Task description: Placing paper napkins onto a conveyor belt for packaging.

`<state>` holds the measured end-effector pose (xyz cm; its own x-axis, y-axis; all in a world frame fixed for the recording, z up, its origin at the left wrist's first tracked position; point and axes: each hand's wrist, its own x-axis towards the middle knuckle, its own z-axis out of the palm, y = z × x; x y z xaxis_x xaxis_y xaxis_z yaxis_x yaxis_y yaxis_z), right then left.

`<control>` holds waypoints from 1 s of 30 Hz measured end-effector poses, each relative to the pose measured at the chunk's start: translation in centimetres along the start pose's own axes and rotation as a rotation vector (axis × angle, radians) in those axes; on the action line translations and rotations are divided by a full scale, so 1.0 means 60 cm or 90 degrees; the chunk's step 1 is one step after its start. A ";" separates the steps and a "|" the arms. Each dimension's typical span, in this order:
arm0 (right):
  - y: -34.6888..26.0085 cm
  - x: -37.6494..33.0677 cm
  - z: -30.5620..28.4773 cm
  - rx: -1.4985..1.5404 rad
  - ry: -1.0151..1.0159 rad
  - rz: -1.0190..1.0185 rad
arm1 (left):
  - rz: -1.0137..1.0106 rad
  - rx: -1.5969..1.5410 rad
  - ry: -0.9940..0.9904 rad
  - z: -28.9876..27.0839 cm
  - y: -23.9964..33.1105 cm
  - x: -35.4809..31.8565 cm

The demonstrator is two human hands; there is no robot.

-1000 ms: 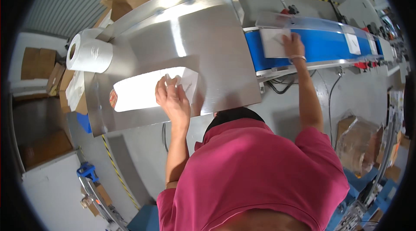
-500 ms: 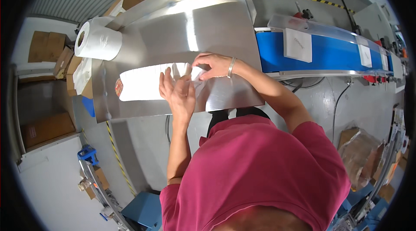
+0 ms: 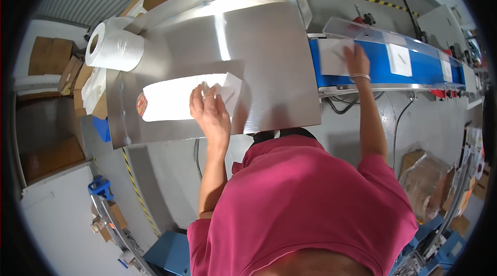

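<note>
Taking the steel table (image 3: pixel 269 43) as the landmark, a long row of thin white squares (image 3: pixel 168 97) is lying along its near side, left of its middle, with a red patterned end piece (image 3: pixel 141 104) showing at the row's left end. The left hand (image 3: pixel 211 113) is resting on the row near its right end, fingers bent and close together; whether they are gripping anything, I cannot tell. Beside them, the end square (image 3: pixel 231 88) is leaning outward toward the table's right side.

The blue conveyor belt (image 3: pixel 379 73) is running off from the table's right edge. The right hand (image 3: pixel 358 62) is reaching past that edge and touching the right side of a white square (image 3: pixel 332 58) at the belt end nearest the table. The hand is blurring, so I cannot tell whether the fingers are pinching that square or lying loose against it.

As for progress, two more squares, a second one (image 3: pixel 399 61) and a third (image 3: pixel 446 68), are lying spaced out along the belt, farther from the table. The laying-out is apparently well under way, while most visible squares are sitting off the belt, in the row on the table.
</note>
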<state>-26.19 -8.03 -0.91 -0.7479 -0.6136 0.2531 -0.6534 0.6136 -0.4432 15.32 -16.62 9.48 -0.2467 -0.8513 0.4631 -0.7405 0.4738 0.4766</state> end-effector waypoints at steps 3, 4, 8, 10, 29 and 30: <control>-0.050 -0.006 -0.034 -0.162 0.179 -0.157 | -0.022 0.010 -0.017 -0.004 -0.002 -0.004; -0.073 -0.009 -0.028 -0.004 0.069 -0.232 | -0.030 -0.005 -0.025 -0.006 -0.002 -0.006; -0.264 -0.100 -0.003 0.477 -0.474 -0.293 | -0.031 0.004 -0.027 -0.010 -0.004 -0.007; -0.344 -0.131 -0.002 0.419 -0.529 -0.365 | -0.031 0.004 -0.031 -0.011 -0.003 -0.005; -0.379 -0.134 0.046 0.531 -0.531 -0.618 | 0.033 0.020 -0.052 -0.021 0.003 0.010; -0.358 -0.135 0.039 0.535 -0.637 -0.432 | 0.039 0.033 -0.052 -0.018 -0.008 0.010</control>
<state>-5.82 -17.44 4.54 0.2861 -0.9548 0.0809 -0.3184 -0.1743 -0.9318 16.21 -17.11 10.32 -0.3413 -0.8375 0.4267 -0.7530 0.5154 0.4091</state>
